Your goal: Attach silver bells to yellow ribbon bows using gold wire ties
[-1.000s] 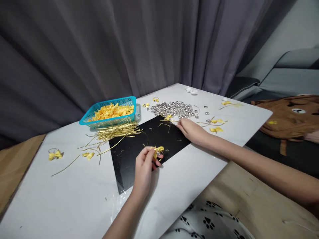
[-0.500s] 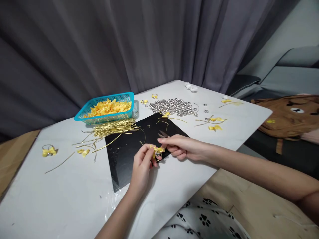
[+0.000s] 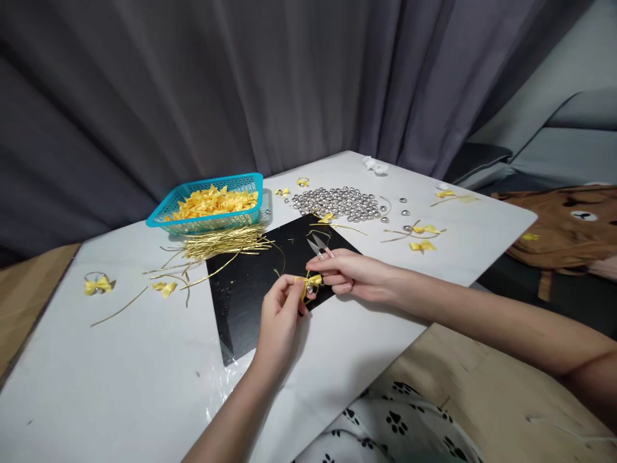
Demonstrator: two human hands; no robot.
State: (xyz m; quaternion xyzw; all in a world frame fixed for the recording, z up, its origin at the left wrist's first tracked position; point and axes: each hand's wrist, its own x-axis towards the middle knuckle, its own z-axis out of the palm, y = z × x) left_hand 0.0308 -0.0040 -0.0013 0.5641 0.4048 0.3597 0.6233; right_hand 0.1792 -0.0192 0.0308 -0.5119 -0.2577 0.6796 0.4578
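My left hand [image 3: 279, 315] pinches a small yellow ribbon bow [image 3: 310, 281] with a silver bell hanging under it, just above the black mat [image 3: 250, 286]. My right hand [image 3: 347, 273] is closed around small thread snips [image 3: 317, 245], whose blades poke up past the fingers beside the bow. Both hands meet over the near right corner of the mat.
A teal basket [image 3: 209, 204] full of yellow bows stands at the back left, with a bundle of gold wire ties [image 3: 222, 243] in front of it. A heap of silver bells [image 3: 337, 202] lies behind the mat. Loose bows [image 3: 98, 284] and ties are scattered on the white table [image 3: 120, 379].
My right hand came back from the silver bells holding the snips and now sits next to the bow. My left hand has kept hold of the bow, lifting it slightly.
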